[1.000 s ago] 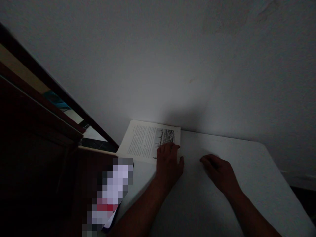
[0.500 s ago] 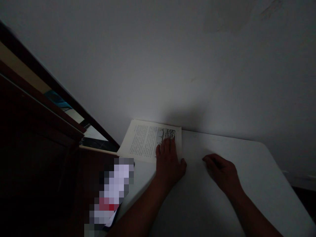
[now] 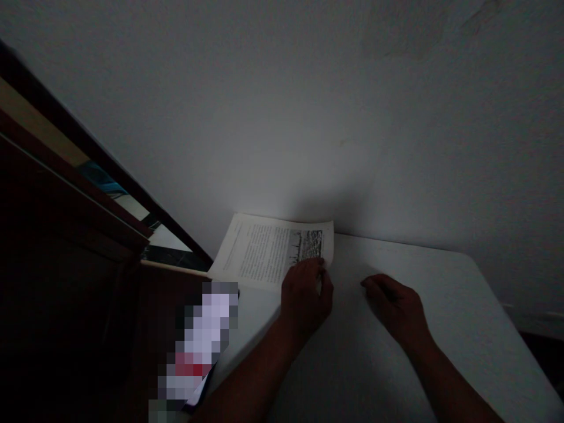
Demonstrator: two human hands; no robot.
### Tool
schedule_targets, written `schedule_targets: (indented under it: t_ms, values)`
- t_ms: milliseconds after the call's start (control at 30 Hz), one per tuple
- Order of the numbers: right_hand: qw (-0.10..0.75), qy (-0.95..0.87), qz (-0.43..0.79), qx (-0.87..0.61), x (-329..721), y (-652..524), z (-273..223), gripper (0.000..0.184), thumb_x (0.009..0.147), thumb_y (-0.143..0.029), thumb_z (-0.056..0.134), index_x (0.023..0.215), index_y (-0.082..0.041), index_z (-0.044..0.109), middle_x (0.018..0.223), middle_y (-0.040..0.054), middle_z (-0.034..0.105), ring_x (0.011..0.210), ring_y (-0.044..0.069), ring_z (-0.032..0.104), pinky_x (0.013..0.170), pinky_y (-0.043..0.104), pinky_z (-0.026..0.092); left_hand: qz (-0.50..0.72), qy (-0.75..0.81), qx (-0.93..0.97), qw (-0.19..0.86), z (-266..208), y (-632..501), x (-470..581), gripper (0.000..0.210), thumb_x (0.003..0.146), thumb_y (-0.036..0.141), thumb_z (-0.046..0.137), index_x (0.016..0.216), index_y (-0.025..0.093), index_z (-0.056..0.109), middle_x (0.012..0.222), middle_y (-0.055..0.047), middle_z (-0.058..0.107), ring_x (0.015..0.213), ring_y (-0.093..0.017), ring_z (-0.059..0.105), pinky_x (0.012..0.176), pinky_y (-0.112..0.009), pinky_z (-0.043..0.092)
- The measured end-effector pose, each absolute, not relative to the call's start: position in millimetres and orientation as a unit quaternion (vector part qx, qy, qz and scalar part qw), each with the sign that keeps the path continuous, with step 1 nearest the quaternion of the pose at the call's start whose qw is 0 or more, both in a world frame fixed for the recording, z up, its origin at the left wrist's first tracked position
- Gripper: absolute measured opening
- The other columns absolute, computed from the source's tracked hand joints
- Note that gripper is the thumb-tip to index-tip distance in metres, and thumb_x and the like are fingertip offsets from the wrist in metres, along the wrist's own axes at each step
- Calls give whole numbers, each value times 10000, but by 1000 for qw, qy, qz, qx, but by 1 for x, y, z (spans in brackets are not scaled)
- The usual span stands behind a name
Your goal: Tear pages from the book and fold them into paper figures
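A printed page [image 3: 259, 252] with lines of text and a dark photo lies at the back left of the white table, against the wall. My left hand [image 3: 306, 294] is closed at its near right part, thumb and fingers pinched on the paper. That right edge bows up slightly from the table. My right hand [image 3: 394, 305] rests on the table to the right, apart from the page. Its fingers are curled in, thumb against forefinger, and nothing shows in them. The palm side is hidden.
A phone [image 3: 202, 341], its screen blurred out, lies at the table's left edge. The white table [image 3: 449, 305] meets a grey wall [image 3: 282, 117] at the back. Dark wooden furniture or a door [image 3: 66, 282] stands left. The light is dim.
My left hand has gone from lying flat with spread fingers to pinching the page. The page's right edge has shifted right and lifted a little. My right hand has not moved.
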State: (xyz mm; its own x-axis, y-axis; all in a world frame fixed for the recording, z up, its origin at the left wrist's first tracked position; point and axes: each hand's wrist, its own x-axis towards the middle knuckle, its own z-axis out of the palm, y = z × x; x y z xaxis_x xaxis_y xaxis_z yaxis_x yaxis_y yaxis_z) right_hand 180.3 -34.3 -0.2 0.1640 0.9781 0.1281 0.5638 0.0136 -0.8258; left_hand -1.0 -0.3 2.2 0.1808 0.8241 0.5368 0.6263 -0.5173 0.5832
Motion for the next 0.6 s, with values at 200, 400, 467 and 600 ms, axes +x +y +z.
schedule_targets:
  t_ms: [200,400,467,600]
  values:
    - [472,-514,368,-614,175,-35,-3,258,790,-421,559,906,-201,628,853,60,676,757,220,627,689,329,484,467,397,768,186,4,-13,5,179,830,139,468,1002,167,508,1034,-82,624,959,-186,579,857,-350,467]
    - [559,-362,607,-433,165,-29,-7,352,837,-456,478,1131,-283,561,1139,63,627,1002,270,588,805,409,466,479,312,772,278,8,-27,12,249,846,106,437,1086,166,457,1113,-99,590,1026,-174,560,881,-325,457]
    - [559,-327,652,-395,162,-28,-4,404,850,-503,405,1143,-279,570,1152,68,625,1053,283,563,858,438,434,483,288,764,317,9,-31,13,237,854,98,423,1075,178,446,1136,-93,582,1039,-169,555,887,-321,452]
    - [556,-288,680,-382,159,-30,4,530,849,-574,306,1101,-230,620,1082,92,662,1110,296,527,939,462,366,493,265,716,418,9,-40,15,199,890,127,377,1071,195,422,1168,-88,566,1045,-171,551,895,-338,440]
